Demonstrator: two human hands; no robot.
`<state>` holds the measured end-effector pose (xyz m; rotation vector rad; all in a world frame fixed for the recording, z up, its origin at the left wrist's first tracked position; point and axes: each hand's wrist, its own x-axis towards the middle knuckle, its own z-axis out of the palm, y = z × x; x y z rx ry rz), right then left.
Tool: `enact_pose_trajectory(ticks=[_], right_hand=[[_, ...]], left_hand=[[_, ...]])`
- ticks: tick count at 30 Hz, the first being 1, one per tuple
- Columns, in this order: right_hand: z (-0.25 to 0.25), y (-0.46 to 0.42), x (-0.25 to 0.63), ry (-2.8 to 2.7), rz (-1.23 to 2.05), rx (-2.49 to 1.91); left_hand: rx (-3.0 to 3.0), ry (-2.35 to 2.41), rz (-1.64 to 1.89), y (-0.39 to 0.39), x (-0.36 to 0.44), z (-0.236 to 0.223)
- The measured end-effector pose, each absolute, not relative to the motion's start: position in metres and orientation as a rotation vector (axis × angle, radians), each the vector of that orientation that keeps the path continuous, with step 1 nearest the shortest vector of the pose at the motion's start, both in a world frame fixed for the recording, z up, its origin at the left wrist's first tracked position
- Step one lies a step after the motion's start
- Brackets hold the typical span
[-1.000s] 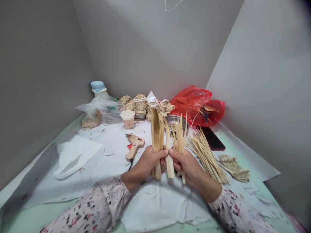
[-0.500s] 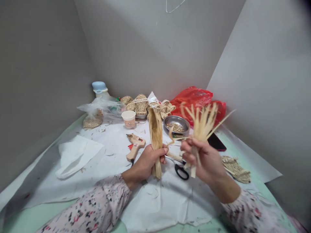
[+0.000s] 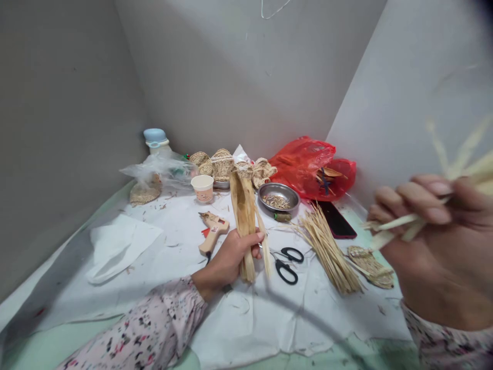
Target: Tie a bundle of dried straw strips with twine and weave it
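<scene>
While my left fingers (image 3: 256,239) are curling around a husk bundle (image 3: 242,216), my right fingers (image 3: 423,198) are pinching split strips (image 3: 396,223); woven baskets (image 3: 222,164) are sitting finished near the desk's (image 3: 46,341) far edge, with loose strips (image 3: 327,252) still lying unused.

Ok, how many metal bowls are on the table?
2: a steel bowl holding straw bits, behind the scissors, and another bowl mostly hidden under a woven basket. More could be hidden among the baskets.

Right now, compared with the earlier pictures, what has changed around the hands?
The right hand has swung far right, carrying its pale straw strips, uncovering the black-handled scissors. The left hand keeps gripping the wide dried-leaf bundle. The cream hot glue gun and round steel bowl stayed put.
</scene>
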<state>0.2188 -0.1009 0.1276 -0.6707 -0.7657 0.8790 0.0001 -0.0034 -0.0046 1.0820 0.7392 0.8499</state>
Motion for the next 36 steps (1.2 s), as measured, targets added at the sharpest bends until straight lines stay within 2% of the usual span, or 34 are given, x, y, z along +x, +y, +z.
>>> enact_pose_trajectory(ticks=[8,14,27,32,36], right_hand=[[0.041,-0.056,0.160,-0.753,1.413,-0.859],[0.005,-0.058,0.141,-1.000,1.445,-1.007],[0.010,-0.056,0.150,-0.913,1.494,-0.984],[0.045,-0.059,0.167,-0.755,1.458,-0.891],[0.089,-0.078,0.185,-0.675,1.456,-0.643]], left_hand=[[1.122,0.736,0.840,-0.004,0.001,-0.007],[1.179,0.685,0.868,-0.005,0.002,-0.007],[1.085,0.656,0.798,-0.005,0.001,-0.008],[1.042,0.711,0.877,-0.003,0.002,-0.003],[1.021,0.735,0.876,-0.003,0.002,-0.002]])
